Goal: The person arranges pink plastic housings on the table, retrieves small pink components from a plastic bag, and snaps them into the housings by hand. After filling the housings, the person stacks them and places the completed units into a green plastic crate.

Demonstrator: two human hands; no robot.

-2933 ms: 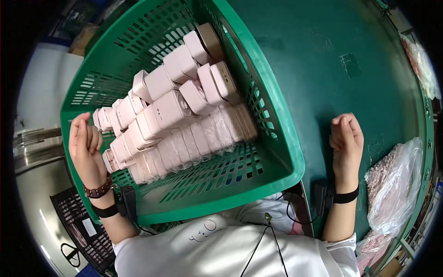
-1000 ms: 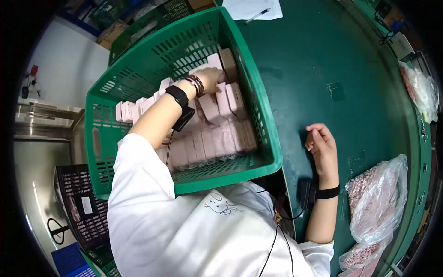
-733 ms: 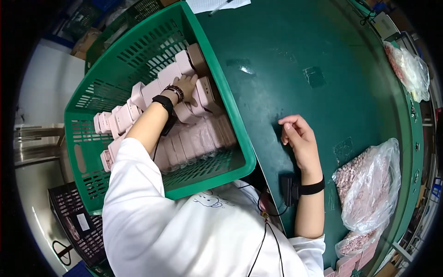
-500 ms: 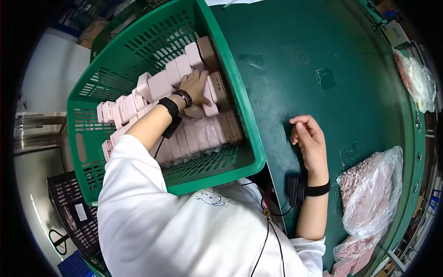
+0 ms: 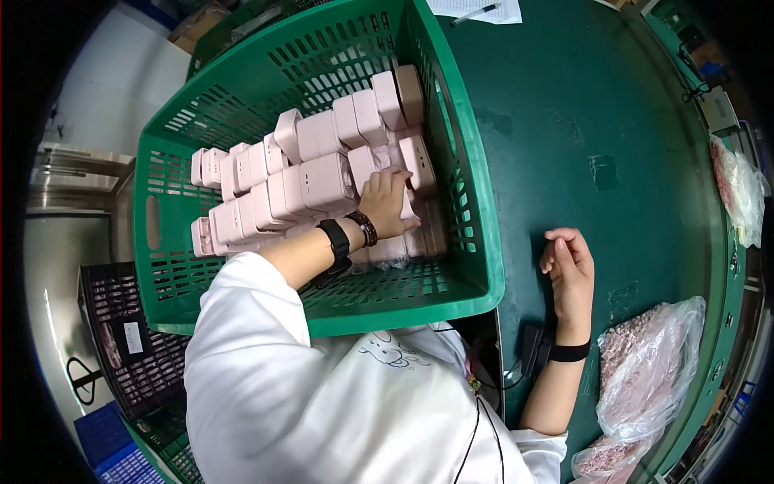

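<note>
My left hand (image 5: 385,202) reaches into a green basket (image 5: 387,319), its fingers closed around a pale pink plastic housing (image 5: 409,211). The housing is partly hidden by the hand. Around it stand rows of similar pink box-shaped housings (image 5: 324,181) with rounded corners, some with small dark holes in one face. More of them show beneath, beside clear plastic film. My right hand (image 5: 571,278) is raised over the green tabletop, outside the basket, with its fingers loosely curled in and the thumb against them. Nothing shows in it.
A clear bag of small pink parts (image 5: 649,371) lies on the green table (image 5: 548,161) at the right. Another bag (image 5: 738,189) is at the far right edge. Paper with a pen (image 5: 476,14) lies at the back. Dark crates (image 5: 133,339) stand at the lower left.
The view has shifted, so the basket appears further right. My left hand has tilted the pink housing it holds away from the basket's right-hand row. My right hand keeps its curled pose.
</note>
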